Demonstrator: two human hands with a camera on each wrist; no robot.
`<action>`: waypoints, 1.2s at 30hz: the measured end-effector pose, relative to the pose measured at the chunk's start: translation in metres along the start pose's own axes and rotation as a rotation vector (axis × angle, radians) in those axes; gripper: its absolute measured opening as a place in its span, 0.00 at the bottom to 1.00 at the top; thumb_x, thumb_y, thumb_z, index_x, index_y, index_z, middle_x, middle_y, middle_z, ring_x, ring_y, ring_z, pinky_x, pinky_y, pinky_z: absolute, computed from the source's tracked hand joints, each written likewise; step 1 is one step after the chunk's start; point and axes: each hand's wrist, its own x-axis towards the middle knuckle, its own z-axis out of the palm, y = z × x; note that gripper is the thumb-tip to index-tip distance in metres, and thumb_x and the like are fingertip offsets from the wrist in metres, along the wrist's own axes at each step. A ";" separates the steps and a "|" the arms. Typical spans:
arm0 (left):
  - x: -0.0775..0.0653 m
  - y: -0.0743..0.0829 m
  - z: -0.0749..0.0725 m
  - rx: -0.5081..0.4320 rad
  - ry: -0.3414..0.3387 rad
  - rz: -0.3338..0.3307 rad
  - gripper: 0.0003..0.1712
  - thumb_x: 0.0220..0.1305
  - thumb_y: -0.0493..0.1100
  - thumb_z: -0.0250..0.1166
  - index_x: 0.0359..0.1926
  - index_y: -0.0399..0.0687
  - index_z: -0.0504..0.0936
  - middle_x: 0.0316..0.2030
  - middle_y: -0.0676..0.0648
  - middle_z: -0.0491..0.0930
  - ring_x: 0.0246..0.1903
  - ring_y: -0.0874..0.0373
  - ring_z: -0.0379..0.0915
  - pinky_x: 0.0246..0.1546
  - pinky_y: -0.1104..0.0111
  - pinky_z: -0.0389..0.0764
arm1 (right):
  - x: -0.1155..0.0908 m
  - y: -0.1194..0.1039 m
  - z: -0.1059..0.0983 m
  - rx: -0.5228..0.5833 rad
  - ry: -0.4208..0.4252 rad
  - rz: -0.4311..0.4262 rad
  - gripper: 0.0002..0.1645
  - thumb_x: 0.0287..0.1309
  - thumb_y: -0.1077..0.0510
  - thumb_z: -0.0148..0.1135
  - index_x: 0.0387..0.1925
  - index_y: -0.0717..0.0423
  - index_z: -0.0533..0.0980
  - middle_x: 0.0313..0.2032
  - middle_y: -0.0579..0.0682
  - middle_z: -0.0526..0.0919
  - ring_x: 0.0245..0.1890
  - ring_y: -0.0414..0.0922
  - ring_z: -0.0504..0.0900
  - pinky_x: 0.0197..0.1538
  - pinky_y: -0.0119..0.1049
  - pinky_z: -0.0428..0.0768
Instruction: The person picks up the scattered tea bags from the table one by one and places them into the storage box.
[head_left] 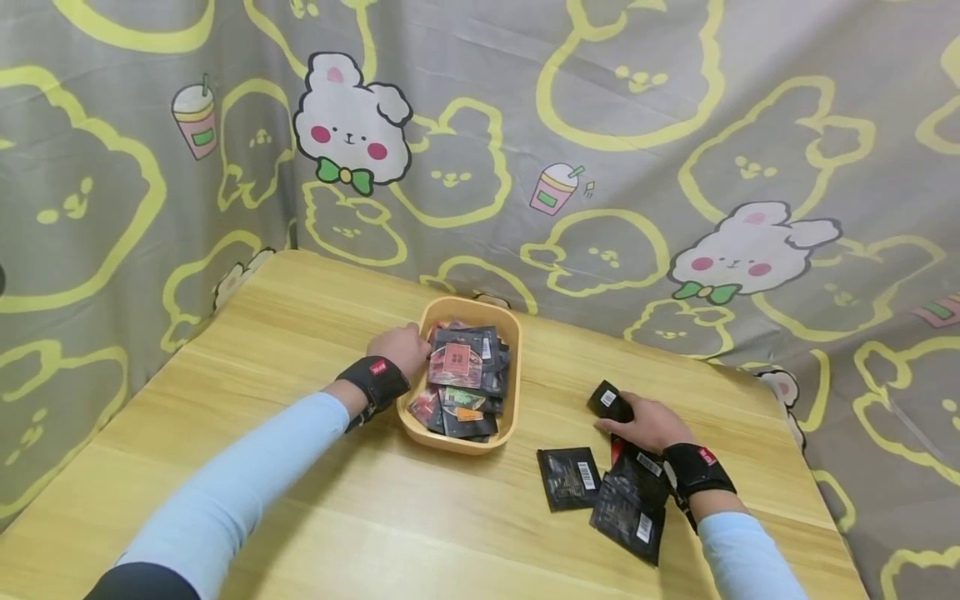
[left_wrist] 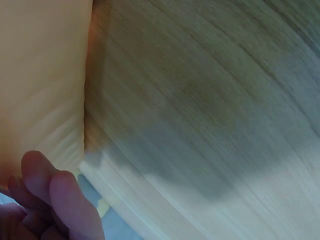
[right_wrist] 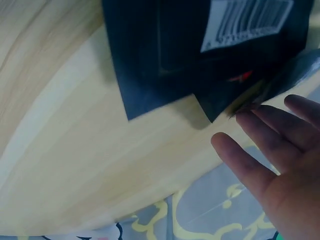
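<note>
My left hand [head_left: 401, 350] holds the left rim of a yellow plastic bin [head_left: 514, 392]; in the left wrist view its fingers [left_wrist: 75, 205] curl against the ribbed outer wall. Inside lie several sachets [head_left: 457, 358], mostly black, some with red, green or orange labels. Over on the right, my right hand [head_left: 652, 423] reaches above a loose group of black sachets [head_left: 630, 500]. Its fingers are extended in the right wrist view, fingertips right at the edge of a tilted sachet [right_wrist: 295, 75]. A barcode shows on a larger black sachet [right_wrist: 165, 50] beside them.
One black sachet [head_left: 567, 479] lies flat between the bin and the right-hand group. Everything stands on a wooden table [head_left: 360, 517]. A grey curtain [head_left: 465, 50] with yellow cartoon outlines hangs along the table's back and sides.
</note>
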 end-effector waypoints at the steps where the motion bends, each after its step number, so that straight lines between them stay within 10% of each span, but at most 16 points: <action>1: 0.000 0.000 0.000 0.001 -0.003 -0.003 0.16 0.67 0.48 0.50 0.35 0.39 0.75 0.23 0.43 0.77 0.22 0.50 0.74 0.22 0.62 0.71 | 0.001 0.000 0.001 -0.007 0.004 -0.001 0.47 0.56 0.37 0.56 0.64 0.68 0.61 0.47 0.67 0.78 0.39 0.53 0.78 0.41 0.49 0.75; 10: -0.002 0.002 0.000 -0.016 -0.009 -0.013 0.16 0.66 0.48 0.51 0.34 0.39 0.75 0.22 0.44 0.76 0.21 0.50 0.74 0.21 0.62 0.70 | 0.000 -0.006 0.007 -0.113 0.207 -0.071 0.23 0.56 0.65 0.52 0.53 0.72 0.70 0.39 0.69 0.81 0.35 0.59 0.81 0.39 0.53 0.77; 36: 0.000 -0.004 0.002 -0.022 0.009 0.001 0.16 0.67 0.48 0.50 0.32 0.40 0.75 0.21 0.45 0.74 0.19 0.52 0.72 0.18 0.63 0.69 | -0.014 -0.163 -0.026 -0.307 0.540 -0.507 0.24 0.57 0.64 0.58 0.57 0.61 0.72 0.51 0.61 0.80 0.47 0.54 0.82 0.47 0.45 0.79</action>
